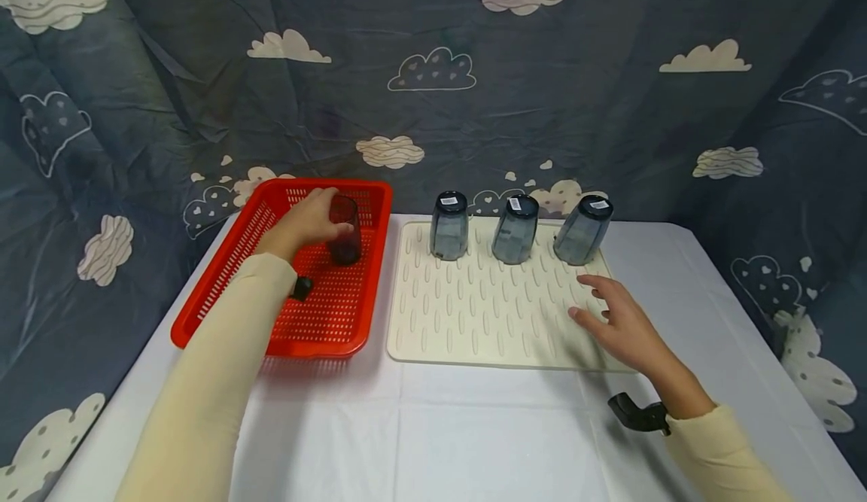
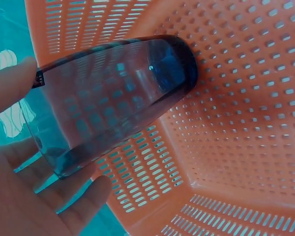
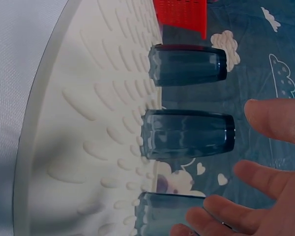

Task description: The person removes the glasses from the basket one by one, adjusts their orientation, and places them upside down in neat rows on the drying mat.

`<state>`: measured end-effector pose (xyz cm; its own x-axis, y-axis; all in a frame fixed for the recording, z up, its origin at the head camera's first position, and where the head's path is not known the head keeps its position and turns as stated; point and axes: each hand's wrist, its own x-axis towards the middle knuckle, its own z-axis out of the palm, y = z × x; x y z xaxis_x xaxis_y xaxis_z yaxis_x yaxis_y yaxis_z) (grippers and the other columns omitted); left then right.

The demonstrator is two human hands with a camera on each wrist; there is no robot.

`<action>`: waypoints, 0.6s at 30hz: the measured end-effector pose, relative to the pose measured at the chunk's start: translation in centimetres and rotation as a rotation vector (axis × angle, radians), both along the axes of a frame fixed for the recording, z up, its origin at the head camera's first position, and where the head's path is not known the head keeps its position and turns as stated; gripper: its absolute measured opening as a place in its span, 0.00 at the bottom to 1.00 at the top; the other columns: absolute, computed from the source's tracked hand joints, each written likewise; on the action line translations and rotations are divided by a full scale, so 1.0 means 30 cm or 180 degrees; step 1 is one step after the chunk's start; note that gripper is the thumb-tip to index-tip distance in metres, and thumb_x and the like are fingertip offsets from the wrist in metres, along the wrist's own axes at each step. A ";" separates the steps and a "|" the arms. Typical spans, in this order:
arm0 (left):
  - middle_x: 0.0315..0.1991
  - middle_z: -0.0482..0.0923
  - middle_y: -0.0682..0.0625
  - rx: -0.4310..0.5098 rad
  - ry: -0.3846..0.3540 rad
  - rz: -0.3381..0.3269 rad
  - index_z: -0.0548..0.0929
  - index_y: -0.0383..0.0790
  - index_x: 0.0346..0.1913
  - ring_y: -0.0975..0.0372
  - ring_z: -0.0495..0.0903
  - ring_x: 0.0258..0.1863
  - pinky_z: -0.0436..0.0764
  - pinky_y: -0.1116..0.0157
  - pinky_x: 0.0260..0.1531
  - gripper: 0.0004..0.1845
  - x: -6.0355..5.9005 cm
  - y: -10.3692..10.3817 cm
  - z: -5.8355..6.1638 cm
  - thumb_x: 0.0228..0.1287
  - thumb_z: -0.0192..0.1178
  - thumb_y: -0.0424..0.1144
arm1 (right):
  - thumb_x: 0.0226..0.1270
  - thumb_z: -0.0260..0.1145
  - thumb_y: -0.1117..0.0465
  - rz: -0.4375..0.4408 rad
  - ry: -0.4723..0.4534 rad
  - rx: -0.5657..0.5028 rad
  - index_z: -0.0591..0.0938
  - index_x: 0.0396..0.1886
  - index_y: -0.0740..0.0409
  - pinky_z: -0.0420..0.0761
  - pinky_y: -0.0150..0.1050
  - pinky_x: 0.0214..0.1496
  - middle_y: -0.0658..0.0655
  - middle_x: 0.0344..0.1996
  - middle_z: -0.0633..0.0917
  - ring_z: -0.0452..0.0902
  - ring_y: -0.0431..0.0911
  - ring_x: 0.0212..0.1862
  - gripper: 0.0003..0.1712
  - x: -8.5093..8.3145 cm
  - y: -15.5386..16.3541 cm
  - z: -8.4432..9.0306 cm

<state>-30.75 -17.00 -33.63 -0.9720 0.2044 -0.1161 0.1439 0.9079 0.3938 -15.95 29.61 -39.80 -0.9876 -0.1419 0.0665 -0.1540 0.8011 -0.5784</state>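
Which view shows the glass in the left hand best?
Left wrist view: the dark tinted glass fills the frame, gripped by the left hand over the red basket. The head view shows it small and partly covered by that hand's fingers. The right wrist view does not show it, only three upturned glasses on the drying mat.

A dark, smoky, see-through cup (image 1: 345, 231) stands inside the red slotted basket (image 1: 223, 284), near its far end, held by the left hand (image 1: 308, 220). In the left wrist view its thick base rests against the basket's perforated floor.
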 end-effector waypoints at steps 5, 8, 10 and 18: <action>0.67 0.64 0.35 -0.0122 -0.0036 0.0021 0.59 0.34 0.73 0.43 0.66 0.65 0.66 0.41 0.70 0.48 -0.003 0.014 0.000 0.55 0.70 0.50 | 0.71 0.63 0.56 -0.0042 -0.0025 0.0048 0.60 0.74 0.65 0.74 0.67 0.60 0.75 0.70 0.62 0.64 0.70 0.67 0.38 0.005 -0.002 0.000; 0.68 0.63 0.34 -0.0242 -0.0040 0.0032 0.58 0.34 0.74 0.42 0.65 0.66 0.66 0.40 0.70 0.49 -0.004 0.020 0.000 0.54 0.70 0.52 | 0.71 0.63 0.55 -0.0079 -0.0054 0.0078 0.59 0.74 0.65 0.74 0.67 0.61 0.75 0.70 0.61 0.63 0.71 0.67 0.39 0.009 -0.003 0.005; 0.68 0.63 0.34 -0.0324 -0.0027 0.0036 0.58 0.33 0.74 0.41 0.65 0.67 0.66 0.39 0.70 0.49 -0.006 0.021 0.002 0.54 0.70 0.50 | 0.71 0.63 0.54 -0.0095 -0.0059 0.0092 0.59 0.74 0.66 0.74 0.67 0.61 0.76 0.70 0.61 0.63 0.71 0.67 0.39 0.010 -0.003 0.008; 0.69 0.62 0.32 -0.0488 -0.0031 0.0027 0.57 0.33 0.74 0.40 0.66 0.66 0.67 0.39 0.69 0.47 -0.012 0.028 0.007 0.57 0.69 0.46 | 0.71 0.63 0.54 -0.0093 -0.0023 0.0101 0.59 0.74 0.66 0.73 0.67 0.62 0.76 0.70 0.61 0.63 0.70 0.67 0.39 0.008 -0.001 0.022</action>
<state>-31.12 -16.15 -33.43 -0.9723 0.1752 -0.1549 0.1326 0.9587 0.2517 -15.71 29.57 -39.13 -0.9918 -0.1149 0.0552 -0.1262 0.8231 -0.5537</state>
